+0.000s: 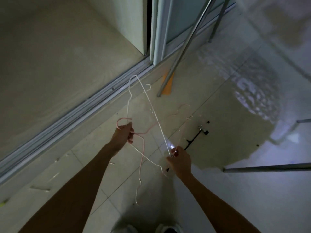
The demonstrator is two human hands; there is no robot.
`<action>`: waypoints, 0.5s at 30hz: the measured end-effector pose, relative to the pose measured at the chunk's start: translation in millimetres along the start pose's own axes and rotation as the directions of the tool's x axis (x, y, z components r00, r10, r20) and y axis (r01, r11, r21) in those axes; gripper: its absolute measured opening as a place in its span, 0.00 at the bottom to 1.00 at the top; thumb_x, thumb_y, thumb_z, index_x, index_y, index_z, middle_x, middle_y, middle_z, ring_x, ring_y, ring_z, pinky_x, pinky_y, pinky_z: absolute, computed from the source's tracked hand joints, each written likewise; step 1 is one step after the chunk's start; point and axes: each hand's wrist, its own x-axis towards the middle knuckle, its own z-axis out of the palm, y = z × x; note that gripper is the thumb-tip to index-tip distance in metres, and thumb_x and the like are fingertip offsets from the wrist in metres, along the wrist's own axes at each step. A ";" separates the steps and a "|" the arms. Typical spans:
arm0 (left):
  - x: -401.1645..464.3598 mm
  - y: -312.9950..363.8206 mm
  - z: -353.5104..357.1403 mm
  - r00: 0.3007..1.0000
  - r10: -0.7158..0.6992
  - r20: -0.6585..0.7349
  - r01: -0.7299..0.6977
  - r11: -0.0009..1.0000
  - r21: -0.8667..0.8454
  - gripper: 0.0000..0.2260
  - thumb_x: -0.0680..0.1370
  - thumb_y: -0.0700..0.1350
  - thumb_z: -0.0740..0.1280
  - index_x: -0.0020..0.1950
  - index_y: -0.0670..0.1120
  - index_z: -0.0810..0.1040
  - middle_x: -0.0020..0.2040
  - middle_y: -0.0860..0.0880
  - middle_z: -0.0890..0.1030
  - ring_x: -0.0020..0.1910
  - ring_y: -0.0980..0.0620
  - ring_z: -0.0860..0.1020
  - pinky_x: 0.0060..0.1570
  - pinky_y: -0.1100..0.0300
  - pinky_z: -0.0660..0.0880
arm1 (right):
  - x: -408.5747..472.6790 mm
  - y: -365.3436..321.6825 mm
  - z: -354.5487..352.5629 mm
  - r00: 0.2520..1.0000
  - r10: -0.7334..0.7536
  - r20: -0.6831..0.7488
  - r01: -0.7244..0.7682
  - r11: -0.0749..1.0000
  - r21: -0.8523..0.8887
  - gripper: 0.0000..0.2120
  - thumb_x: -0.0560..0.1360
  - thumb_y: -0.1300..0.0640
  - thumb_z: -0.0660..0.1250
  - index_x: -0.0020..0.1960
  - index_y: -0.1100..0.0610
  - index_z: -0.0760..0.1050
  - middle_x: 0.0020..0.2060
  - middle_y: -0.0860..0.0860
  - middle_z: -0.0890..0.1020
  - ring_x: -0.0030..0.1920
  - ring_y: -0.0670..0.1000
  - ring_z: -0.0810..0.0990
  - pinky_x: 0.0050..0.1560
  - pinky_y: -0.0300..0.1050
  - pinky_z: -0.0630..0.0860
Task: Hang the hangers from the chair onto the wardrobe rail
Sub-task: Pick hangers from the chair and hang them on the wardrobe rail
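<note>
Dim room with a pale tiled floor (pixel 117 182); a sliding wardrobe track (pixel 67 115) runs diagonally at left, and metal chair legs (pixel 185 47) stand at upper right. The left hand (pixel 123 134) has its fingers curled round the neck of a thin pink wire hanger (pixel 142 158), its hook protruding above the fist. The right hand (pixel 179 159) pinches a white wire hanger (pixel 154 113), whose frame slants up toward the track. Both hangers are held above the floor, crossing between the hands.
</note>
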 end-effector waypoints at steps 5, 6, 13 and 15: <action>-75.8 43.2 -22.3 0.996 -0.074 -0.051 0.071 0.996 -0.048 0.19 0.83 0.46 0.53 0.33 0.44 0.68 0.29 0.46 0.67 0.28 0.52 0.66 0.26 0.66 0.74 | -50.4 -45.2 -65.2 0.996 -0.034 0.077 0.030 0.998 0.046 0.11 0.70 0.63 0.69 0.34 0.54 0.70 0.30 0.48 0.75 0.32 0.46 0.73 0.35 0.31 0.67; -99.8 57.5 -30.9 0.992 -0.109 -0.068 0.104 0.992 -0.077 0.18 0.82 0.46 0.54 0.33 0.45 0.68 0.29 0.46 0.67 0.26 0.53 0.67 0.23 0.69 0.73 | -68.0 -57.9 -83.2 0.993 -0.033 0.109 0.027 0.998 0.056 0.09 0.69 0.63 0.70 0.35 0.55 0.72 0.31 0.49 0.76 0.33 0.47 0.74 0.34 0.30 0.67; -257.2 159.2 -102.7 0.953 -0.300 -0.037 0.274 0.910 -0.312 0.15 0.80 0.48 0.60 0.35 0.45 0.71 0.18 0.53 0.72 0.15 0.59 0.67 0.31 0.61 0.72 | -184.3 -166.2 -193.0 0.958 -0.090 0.271 0.056 0.990 0.129 0.14 0.66 0.65 0.71 0.29 0.53 0.71 0.30 0.48 0.76 0.29 0.39 0.72 0.29 0.26 0.65; -304.2 199.8 -128.5 0.946 -0.323 -0.011 0.295 0.877 -0.380 0.14 0.80 0.48 0.60 0.37 0.44 0.73 0.20 0.52 0.75 0.15 0.58 0.69 0.29 0.64 0.74 | -217.1 -209.0 -229.9 0.943 -0.121 0.310 0.078 0.986 0.147 0.17 0.66 0.68 0.71 0.27 0.50 0.70 0.27 0.45 0.77 0.25 0.36 0.73 0.27 0.25 0.66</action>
